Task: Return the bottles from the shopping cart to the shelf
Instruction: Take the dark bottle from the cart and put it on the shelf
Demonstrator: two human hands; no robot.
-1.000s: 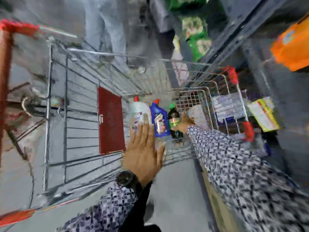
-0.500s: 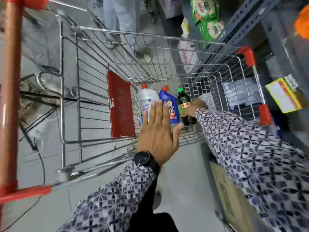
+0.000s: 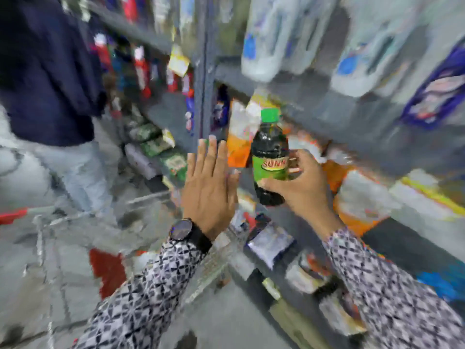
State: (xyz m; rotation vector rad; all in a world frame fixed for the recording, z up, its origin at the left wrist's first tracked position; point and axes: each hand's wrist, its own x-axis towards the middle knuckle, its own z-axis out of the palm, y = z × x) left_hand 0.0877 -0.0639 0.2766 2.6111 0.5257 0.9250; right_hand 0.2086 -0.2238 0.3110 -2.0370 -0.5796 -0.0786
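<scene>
A dark soda bottle (image 3: pixel 269 147) with a green cap and green label stands upright in the air in front of the grey shelf (image 3: pixel 327 117). My right hand (image 3: pixel 302 187) grips it around the lower half. My left hand (image 3: pixel 210 187) is flat and open just left of the bottle, fingers up, holding nothing, with a black watch on the wrist. The shopping cart (image 3: pixel 50 215) is a blur at the lower left, its red corner and wire rim showing. Other bottles in the cart are not visible.
A person in a dark top and light jeans (image 3: pixel 50 84) stands at the left, beyond the cart. Large white bottles (image 3: pixel 276 39) fill the upper shelf. Orange and white packets (image 3: pixel 357 205) crowd the shelf behind the bottle. Goods lie on the lowest shelf at floor level.
My right hand has lifted the dark bottle out of the cart and up to the shelf. My view has swung from the cart to the shelves. My left hand stays open.
</scene>
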